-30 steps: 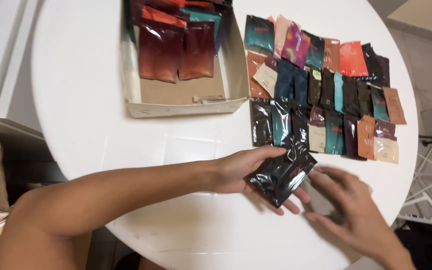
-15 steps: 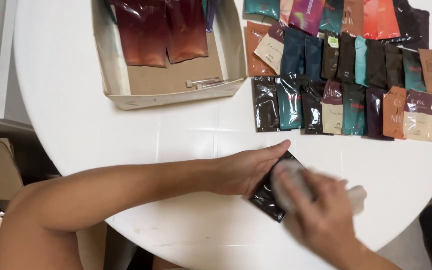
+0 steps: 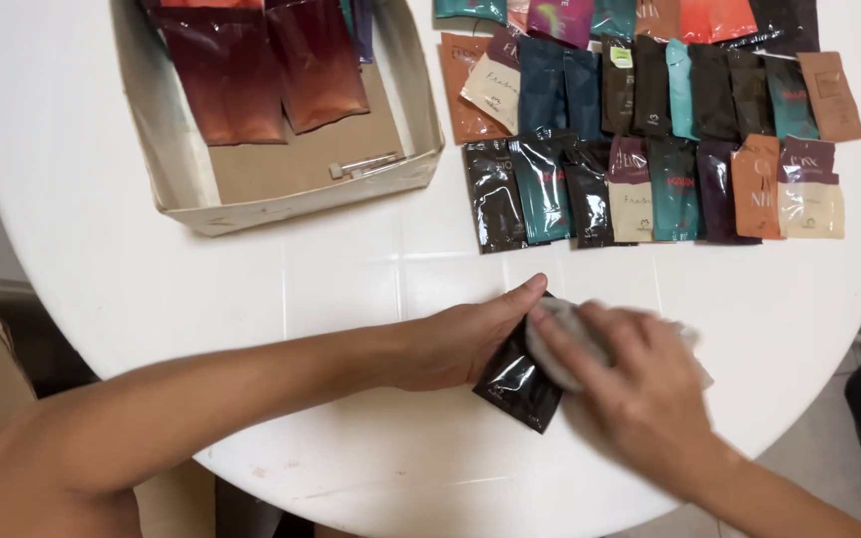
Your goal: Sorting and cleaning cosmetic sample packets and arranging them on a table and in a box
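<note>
Round white table (image 3: 201,289), rows of sachets (image 3: 650,130), cardboard box (image 3: 281,189), left hand (image 3: 460,344) pinning black sachet (image 3: 518,379), right hand (image 3: 640,389) pressing pale cloth (image 3: 565,334) on it

Under the left hand's fingers (image 3: 510,314) lies a glossy black sachet (image 3: 517,384); beyond the fingertips, rows of sachets (image 3: 650,130) in teal, black, orange, cream, and two dark red pouches (image 3: 261,65).
</note>
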